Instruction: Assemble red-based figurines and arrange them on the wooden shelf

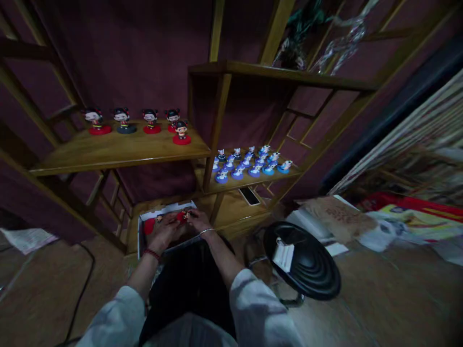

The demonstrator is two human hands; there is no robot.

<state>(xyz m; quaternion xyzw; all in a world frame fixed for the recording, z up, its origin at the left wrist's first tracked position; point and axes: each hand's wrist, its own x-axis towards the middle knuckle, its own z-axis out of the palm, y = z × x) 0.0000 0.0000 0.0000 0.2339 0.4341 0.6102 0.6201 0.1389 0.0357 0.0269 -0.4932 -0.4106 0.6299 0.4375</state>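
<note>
Both hands are low over a shallow white-edged box (pixel 140 236) on the bottom shelf. My right hand (pixel 199 221), with a bracelet at the wrist, pinches a small figurine (pixel 187 215) above the box. My left hand (pixel 165 233), wearing a red beaded bracelet, has its fingers closed at a round red base (pixel 181 217) beside that figurine. Whether the base and figurine are joined cannot be made out. Inside the box, left of my left hand, lies more red material (pixel 148 226) with a small figure's head (pixel 159 219) near it. My hands hide part of the box's contents.
Several black-haired figurines on round bases stand on the left shelf (pixel 119 153). Several purple and blue figurines (pixel 238 172) fill the right shelf. A phone (pixel 249 196) lies below them. A black round stool (pixel 307 260) with a white tag stands right; packaging (pixel 336 217) lies behind it.
</note>
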